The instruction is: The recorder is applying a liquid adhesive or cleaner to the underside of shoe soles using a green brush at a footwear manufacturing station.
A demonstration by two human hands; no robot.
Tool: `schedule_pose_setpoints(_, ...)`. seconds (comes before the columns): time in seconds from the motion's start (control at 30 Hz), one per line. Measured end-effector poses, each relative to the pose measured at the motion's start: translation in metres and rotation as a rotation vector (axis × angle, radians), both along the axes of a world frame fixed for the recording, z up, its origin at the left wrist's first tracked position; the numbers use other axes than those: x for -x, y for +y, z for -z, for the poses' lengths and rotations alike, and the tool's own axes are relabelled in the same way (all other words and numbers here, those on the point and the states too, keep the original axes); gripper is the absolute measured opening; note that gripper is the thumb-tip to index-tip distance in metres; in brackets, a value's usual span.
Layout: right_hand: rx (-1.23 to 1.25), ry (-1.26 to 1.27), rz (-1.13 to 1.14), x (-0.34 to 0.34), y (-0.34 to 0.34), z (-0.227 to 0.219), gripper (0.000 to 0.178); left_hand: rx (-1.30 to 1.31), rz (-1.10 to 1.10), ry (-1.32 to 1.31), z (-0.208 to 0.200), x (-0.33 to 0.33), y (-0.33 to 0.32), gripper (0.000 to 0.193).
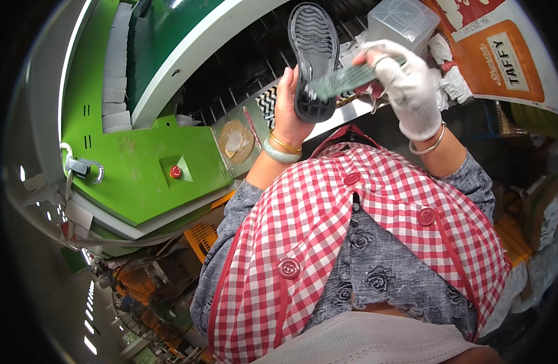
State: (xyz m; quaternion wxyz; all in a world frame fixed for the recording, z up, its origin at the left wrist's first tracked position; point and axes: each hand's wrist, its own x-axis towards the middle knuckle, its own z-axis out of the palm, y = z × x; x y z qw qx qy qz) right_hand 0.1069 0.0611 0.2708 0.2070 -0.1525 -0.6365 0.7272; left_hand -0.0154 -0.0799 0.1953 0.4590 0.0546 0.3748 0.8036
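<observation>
A black shoe sole [314, 36] with wavy ridges is held up, its long side nearly upright. My bare left hand [286, 112] is closed round its lower left edge, fingers partly hidden behind it. My right hand [408, 91], in a white glove with bare fingertips, is closed on a flat green strip-shaped tool [347, 80]. The tool's pale end overlaps the sole's lower half. Motion blurs the tool, so I cannot tell whether that end has bristles or touches the sole.
A green machine [139, 176] with a red button [175, 172] stands left. Behind the hands runs a dark slatted surface [218, 79]. Also there are a round tan pad [236, 141], a clear plastic box [402, 24], crumpled white material [455, 84] and an orange-and-white printed bag [515, 67].
</observation>
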Motion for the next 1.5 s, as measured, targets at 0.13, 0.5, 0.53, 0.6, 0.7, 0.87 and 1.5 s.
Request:
schedule_pose_setpoints(0.13,-0.043,0.265,0.218,0.01,0.02,-0.009,0.017,-0.059,0.09,-0.006,-0.004,-0.006,-0.007,0.066)
schedule_pose_setpoints(0.5,-1.002,0.323,0.105,0.004,0.002,0.004,0.018,-0.118,0.144,0.045,0.008,0.003,-0.007,0.057)
schedule_pose_setpoints(0.53,-0.949,0.306,0.077,0.0,-0.001,0.006,0.015,-0.107,0.133,0.079,0.011,0.004,-0.007,0.056)
schedule_pose_setpoints(0.6,-0.726,0.26,0.067,-0.005,-0.005,0.015,0.011,-0.104,0.119,0.111,0.012,0.008,-0.003,0.056)
schedule_pose_setpoints(0.7,0.006,0.103,0.167,0.001,0.003,0.013,0.025,-0.073,0.05,0.107,0.009,0.008,0.003,0.053)
schedule_pose_setpoints(0.87,0.269,0.267,0.302,0.023,0.001,0.018,0.021,-0.115,-0.013,0.093,-0.008,-0.001,0.02,0.049)
schedule_pose_setpoints(1.5,-0.221,-0.029,0.288,0.016,-0.016,0.021,0.019,-0.173,-0.163,0.071,-0.001,0.009,0.047,0.051)
